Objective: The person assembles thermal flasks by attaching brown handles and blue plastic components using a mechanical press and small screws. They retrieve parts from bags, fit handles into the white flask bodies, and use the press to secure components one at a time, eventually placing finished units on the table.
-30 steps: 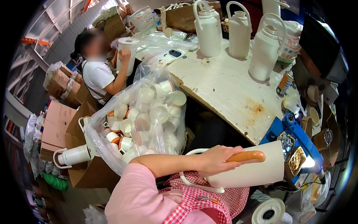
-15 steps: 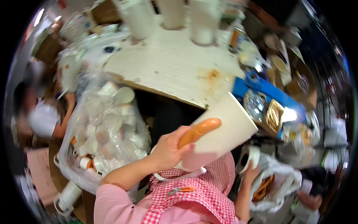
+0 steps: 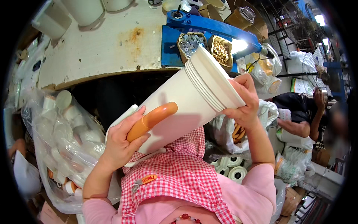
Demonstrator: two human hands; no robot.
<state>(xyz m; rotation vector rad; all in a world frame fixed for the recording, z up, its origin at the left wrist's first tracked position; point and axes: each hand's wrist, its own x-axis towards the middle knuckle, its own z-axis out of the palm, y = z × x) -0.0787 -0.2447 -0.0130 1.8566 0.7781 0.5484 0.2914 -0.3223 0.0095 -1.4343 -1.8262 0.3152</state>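
Note:
A large white tapered plastic bucket (image 3: 175,119) lies tilted across my lap, its wide end up to the right. Fingers of my left hand (image 3: 118,143) close round its narrow end and a curved orange plastic handle (image 3: 153,117), which lies along the bucket's side. Whether the handle is fixed to it I cannot tell. A white loop (image 3: 135,163) shows beneath the narrow end. At the wide end sits a white ribbed collar (image 3: 212,84), gripped at its rim by my right hand (image 3: 244,99); some of those fingers are hidden inside it.
A blue metal press arm (image 3: 220,28) with a lit lamp stands on the white worktable (image 3: 100,56). Boxes of silver pieces (image 3: 191,43) and brass pieces (image 3: 220,52) sit beside it. Plastic bags (image 3: 59,142) flank me. Another person (image 3: 302,115) is at the right.
My right hand has come up from low on the right with the white collar, now at the bucket's wide end. The view has turned right; my left hand keeps its hold.

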